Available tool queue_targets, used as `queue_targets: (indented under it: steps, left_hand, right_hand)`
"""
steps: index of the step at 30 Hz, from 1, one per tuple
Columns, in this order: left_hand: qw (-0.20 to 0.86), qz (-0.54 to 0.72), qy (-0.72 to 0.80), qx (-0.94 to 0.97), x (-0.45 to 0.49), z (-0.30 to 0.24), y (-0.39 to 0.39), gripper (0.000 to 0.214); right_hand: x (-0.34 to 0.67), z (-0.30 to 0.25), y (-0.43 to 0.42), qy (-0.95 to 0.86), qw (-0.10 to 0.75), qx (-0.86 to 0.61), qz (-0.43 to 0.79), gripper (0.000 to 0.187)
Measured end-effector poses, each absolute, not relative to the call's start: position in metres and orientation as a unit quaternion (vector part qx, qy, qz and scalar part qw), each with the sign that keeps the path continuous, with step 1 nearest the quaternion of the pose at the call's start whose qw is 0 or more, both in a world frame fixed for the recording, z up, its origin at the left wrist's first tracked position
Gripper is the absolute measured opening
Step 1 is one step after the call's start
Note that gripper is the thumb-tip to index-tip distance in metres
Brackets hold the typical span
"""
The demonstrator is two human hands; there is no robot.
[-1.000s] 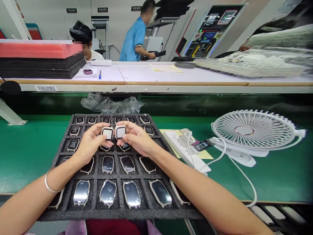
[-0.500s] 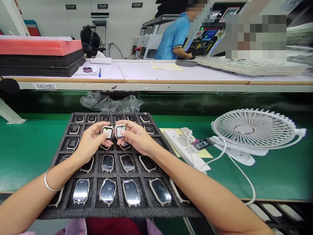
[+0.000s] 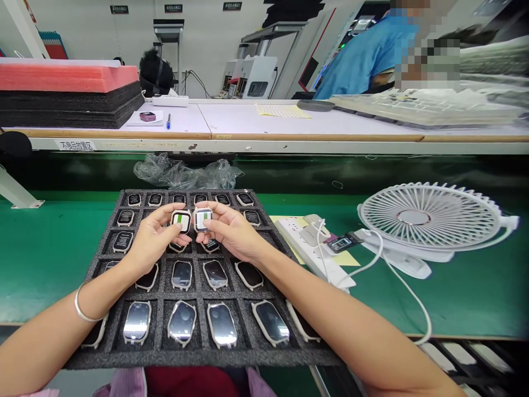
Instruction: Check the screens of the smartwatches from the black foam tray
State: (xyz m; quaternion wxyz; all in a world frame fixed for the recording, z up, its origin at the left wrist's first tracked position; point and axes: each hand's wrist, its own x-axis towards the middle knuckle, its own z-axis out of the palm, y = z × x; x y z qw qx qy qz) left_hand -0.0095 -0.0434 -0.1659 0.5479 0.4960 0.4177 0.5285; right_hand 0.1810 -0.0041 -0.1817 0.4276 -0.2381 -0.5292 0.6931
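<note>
My left hand (image 3: pixel 159 234) grips a smartwatch (image 3: pixel 181 221) without a strap, its thumb on the lit screen. A second lit smartwatch (image 3: pixel 203 219) is in my right hand (image 3: pixel 229 229), with that thumb also on the glass. Both screens show white with green patches, and the two watches are side by side, close together. Beneath my hands lies a dark foam tray (image 3: pixel 198 353) with square compartments. Several watch bodies rest in it; those in the far rows show text, while a nearer one (image 3: pixel 222 325) has a dark, reflective screen. My forearms hide some compartments.
A white power strip (image 3: pixel 308 251) with cables and a white fan (image 3: pixel 430 220) stand to the right on the green bench. Crumpled clear plastic (image 3: pixel 188 173) lies behind the tray. A shelf (image 3: pixel 248 129) holds a stack of foam (image 3: pixel 68 82). A co-worker in blue (image 3: pixel 359 55) is beyond it.
Both lit screens now show larger green areas, with a grid on the right one. My hands stay nearly in place. The co-worker in blue has moved right.
</note>
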Motion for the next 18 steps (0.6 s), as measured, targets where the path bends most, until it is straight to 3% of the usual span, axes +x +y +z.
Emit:
queue_targets:
  steps: [18]
  left_hand:
    - [0.557,0.532,0.415,0.485,-0.0079,-0.1686,-0.0417,0.061]
  right_hand:
    - [0.1788,-0.184,-0.0031,-0.523,0.445,-0.226,0.691,0.045]
